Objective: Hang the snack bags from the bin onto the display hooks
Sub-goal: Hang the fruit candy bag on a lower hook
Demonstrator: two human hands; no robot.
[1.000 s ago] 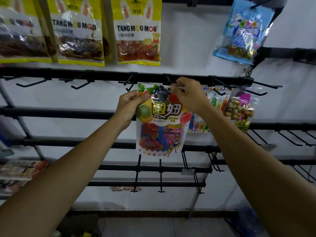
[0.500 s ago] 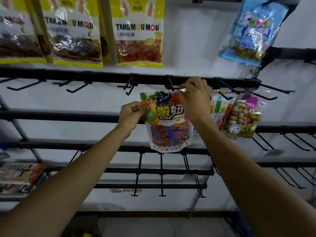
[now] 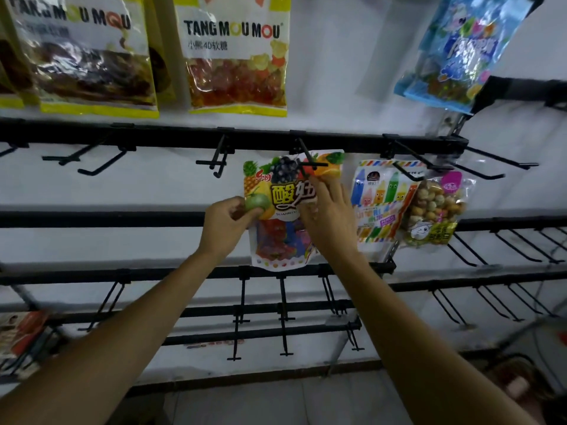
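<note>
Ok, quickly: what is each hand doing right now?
Left hand: pinches the bag at its left edge.
Right hand: fingers on the bag's front; grip cannot be told.

Fruit bag (image 3: pixel 285 194) now on hook (image 3: pixel 307 154); R hand (image 3: pixel 329 216) lower.

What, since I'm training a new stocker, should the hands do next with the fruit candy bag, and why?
Probably let go, left hand first. The hook shows its black tip in front of the fruit candy bag at its top edge, so the bag looks threaded already. The left hand pinches its left edge and the right hand covers its right side; easing off should let it hang.
</note>
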